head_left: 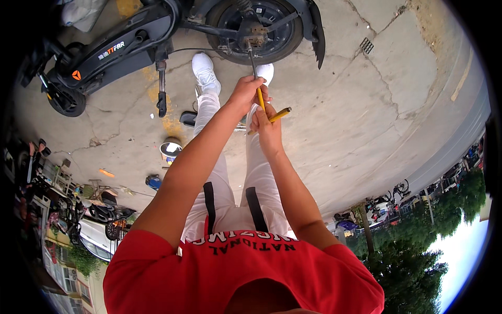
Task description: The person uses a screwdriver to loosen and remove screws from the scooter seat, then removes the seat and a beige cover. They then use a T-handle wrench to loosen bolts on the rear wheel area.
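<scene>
A T-handle wrench [260,97] with yellow grips and a bare metal shaft reaches from my hands up to the wheel hub. Its tip meets the hub area of the black rear wheel [286,48], though the exact contact is too small to make out. My left hand [247,93] is closed around the upper part of the stem. Lower down, my right hand [267,127] grips the yellow crossbar, whose end sticks out to the right. The wheel belongs to a black electric scooter [110,63] at the far side.
The scooter's kickstand [162,89] points toward me, left of my white shoes [206,72]. On the cracked concrete lie a round container [170,148], a blue object [153,181], an orange strip [106,172] and a small dark grate [366,45]. Parked vehicles line the lower left.
</scene>
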`<act>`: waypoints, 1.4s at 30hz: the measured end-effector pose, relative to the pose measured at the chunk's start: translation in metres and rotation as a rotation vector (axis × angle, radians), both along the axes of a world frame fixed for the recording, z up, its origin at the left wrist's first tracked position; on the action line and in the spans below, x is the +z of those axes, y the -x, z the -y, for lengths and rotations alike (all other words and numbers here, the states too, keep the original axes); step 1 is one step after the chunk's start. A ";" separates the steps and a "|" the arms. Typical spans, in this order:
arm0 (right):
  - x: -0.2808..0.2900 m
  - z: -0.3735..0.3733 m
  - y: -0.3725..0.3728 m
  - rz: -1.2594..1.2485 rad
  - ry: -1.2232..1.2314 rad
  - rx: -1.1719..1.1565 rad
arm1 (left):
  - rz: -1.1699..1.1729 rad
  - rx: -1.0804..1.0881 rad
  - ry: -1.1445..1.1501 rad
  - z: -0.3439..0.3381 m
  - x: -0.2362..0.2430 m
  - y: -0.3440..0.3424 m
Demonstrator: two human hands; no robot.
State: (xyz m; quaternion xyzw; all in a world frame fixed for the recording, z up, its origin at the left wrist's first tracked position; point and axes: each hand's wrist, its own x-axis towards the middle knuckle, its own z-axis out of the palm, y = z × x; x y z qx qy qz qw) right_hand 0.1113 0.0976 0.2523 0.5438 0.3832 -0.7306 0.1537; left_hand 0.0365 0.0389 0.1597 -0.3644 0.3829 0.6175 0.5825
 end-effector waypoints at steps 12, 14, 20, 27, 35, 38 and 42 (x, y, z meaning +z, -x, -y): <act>0.004 0.019 0.009 -0.087 0.333 -0.534 | -0.154 -0.269 0.100 0.005 0.006 0.012; 0.005 0.017 0.020 -0.152 0.472 -0.730 | -0.327 -0.554 0.120 0.008 0.008 0.027; 0.007 0.018 0.052 -0.057 0.208 -0.424 | -1.236 -0.893 0.215 -0.019 0.075 0.071; -0.001 0.017 0.040 -0.093 0.303 -0.485 | -0.587 -1.039 -0.282 -0.068 0.105 0.074; -0.001 -0.021 0.061 -0.112 -0.582 1.332 | -0.016 0.594 -0.467 0.035 0.088 0.054; 0.013 -0.024 0.088 0.126 -0.603 2.069 | 0.215 0.769 -0.153 0.057 0.088 0.009; 0.030 -0.002 0.119 0.118 -0.616 2.668 | 0.121 0.061 -0.021 0.054 0.056 0.013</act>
